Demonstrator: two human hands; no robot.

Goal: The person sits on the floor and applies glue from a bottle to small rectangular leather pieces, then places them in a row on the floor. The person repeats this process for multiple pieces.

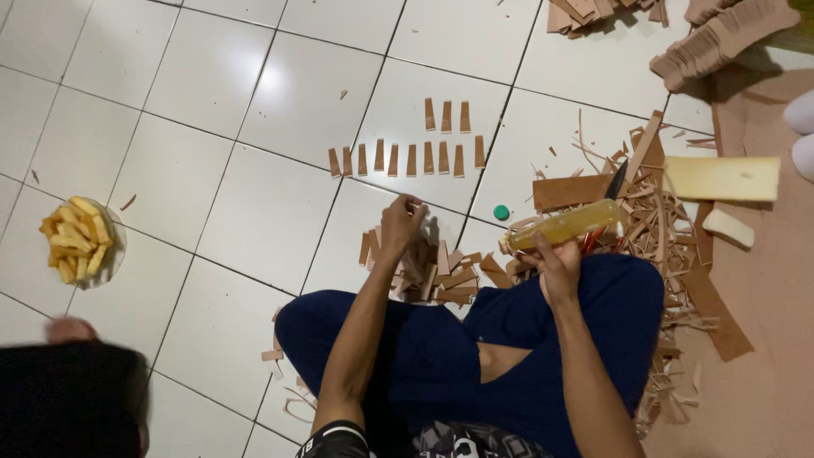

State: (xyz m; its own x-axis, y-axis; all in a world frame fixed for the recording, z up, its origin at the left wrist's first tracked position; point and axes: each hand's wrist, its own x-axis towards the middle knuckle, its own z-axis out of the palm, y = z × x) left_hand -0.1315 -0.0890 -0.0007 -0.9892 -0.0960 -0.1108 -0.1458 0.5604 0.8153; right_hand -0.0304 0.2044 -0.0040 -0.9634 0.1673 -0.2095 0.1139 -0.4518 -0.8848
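At the far left, a clear plate [113,246] with yellow fried sticks [75,240] stands on the white tiled floor [212,178]. Below it, in the corner, a dark blurred shape [72,399] is seen; what it is I cannot tell.

More to the middle, small brown strips [405,159] lie on the floor in a neat row, side by side, with three more strips [446,116] in a short row above them. Just below these rows is the left hand [401,222]. Its fingers are bent together over a loose pile of brown pieces [432,270], and it seems to pinch something small, but I cannot tell exactly what. The pile lies just in front of the person's crossed legs in dark blue trousers [424,356].

A small green cap [501,212] lies on the floor between the two hands. To the right, the right hand [557,270] is closed around a plastic bottle [566,225] with yellowish liquid, held almost horizontal, its open end pointing left above the pile.

Behind the bottle, a knife [616,180] with a dark blade lies among many brown scraps and shavings [653,220]. Further right, a pale yellow block [722,178] and a smaller pale piece [727,228] rest on a brown sheet [763,339]. At the top right, stacks of brown cut pieces [721,38] lie together.
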